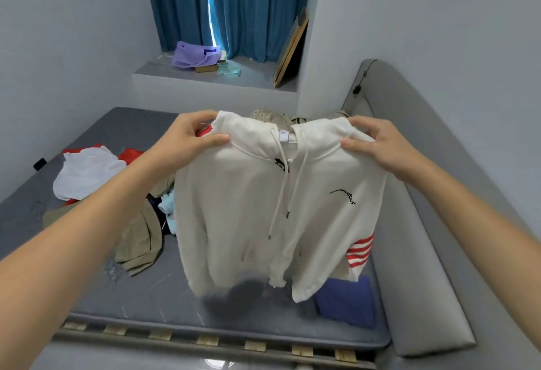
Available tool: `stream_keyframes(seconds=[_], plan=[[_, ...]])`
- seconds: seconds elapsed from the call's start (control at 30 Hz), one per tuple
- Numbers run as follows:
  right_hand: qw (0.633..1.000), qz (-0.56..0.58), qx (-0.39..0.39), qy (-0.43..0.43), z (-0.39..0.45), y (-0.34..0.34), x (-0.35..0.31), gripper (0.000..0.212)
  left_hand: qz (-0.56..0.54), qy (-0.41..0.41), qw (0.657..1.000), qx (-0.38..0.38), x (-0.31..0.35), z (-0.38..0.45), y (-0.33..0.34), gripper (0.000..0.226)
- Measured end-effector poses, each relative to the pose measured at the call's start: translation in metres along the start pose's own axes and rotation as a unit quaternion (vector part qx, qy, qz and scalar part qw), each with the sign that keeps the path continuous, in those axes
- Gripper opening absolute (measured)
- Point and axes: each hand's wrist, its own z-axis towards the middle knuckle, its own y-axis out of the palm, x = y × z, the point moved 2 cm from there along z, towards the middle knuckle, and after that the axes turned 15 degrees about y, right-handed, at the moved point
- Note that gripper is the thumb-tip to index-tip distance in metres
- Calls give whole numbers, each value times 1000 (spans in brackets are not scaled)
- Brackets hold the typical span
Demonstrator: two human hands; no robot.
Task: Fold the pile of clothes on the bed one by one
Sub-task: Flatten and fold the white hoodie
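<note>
Clothes lie in a loose pile (pixel 140 211) on the grey mattress of the bed (pixel 152 290), to the left of the garment being handled: a white T-shirt (pixel 85 176) over something red, a crumpled khaki piece (pixel 140 241), and a light-blue item (pixel 169 211) beside a dark one. A cream-white cotton hoodie with red stripes on its sleeve (pixel 263 211) hangs in the air above the mattress, front facing the camera, its two drawstrings dangling down the chest and small black script lettering on one side of the chest. The left hand (pixel 190 135) pinches the hoodie at one shoulder, thumb in front and fingers curled behind the fabric. The right hand (pixel 377 144) grips the other shoulder in the same way. Both arms reach forward, holding the garment spread between them. Its hem hangs just over the mattress, near a folded dark-blue cloth (pixel 348 299) that lies by the grey padded headboard (pixel 415 223). Behind the hoodie's collar, a floral-patterned fabric (pixel 269 115) peeks out. Farther back, a window ledge (pixel 257 77) carries a lilac plastic bag (pixel 193 55) in front of teal curtains (pixel 248 4), and a wooden-framed board (pixel 292 47) leans against the wall.
</note>
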Motion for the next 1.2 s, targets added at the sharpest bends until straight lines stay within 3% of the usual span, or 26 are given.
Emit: stream_keyframes(seconds=[0.23, 0.43, 0.63, 0.8, 0.93, 1.1, 1.2], plan=[[1000, 2, -1, 28, -10, -4, 10, 26, -32, -4, 999, -24, -11, 3, 9, 31], [998, -5, 7, 57, 38, -9, 67, 27, -38, -36, 997, -48, -71, 35, 49, 32], [995, -8, -31, 91, 126, -6, 165, 26, -8, -96, 993, -68, -169, 81, 106, 32], [988, -15, -80, 129, 198, 8, 261, 38, 24, -145, 984, -106, -259, 106, 163, 34], [980, -12, -109, 165, 250, 29, 336, 42, 29, -160, 980, -112, -334, 117, 208, 45], [969, -13, -123, 213, 300, 60, 423, 51, 9, -174, 976, -131, -438, 119, 257, 34], [966, -18, -132, 222, 328, 78, 470, 41, 7, -167, 974, -150, -500, 117, 281, 36]])
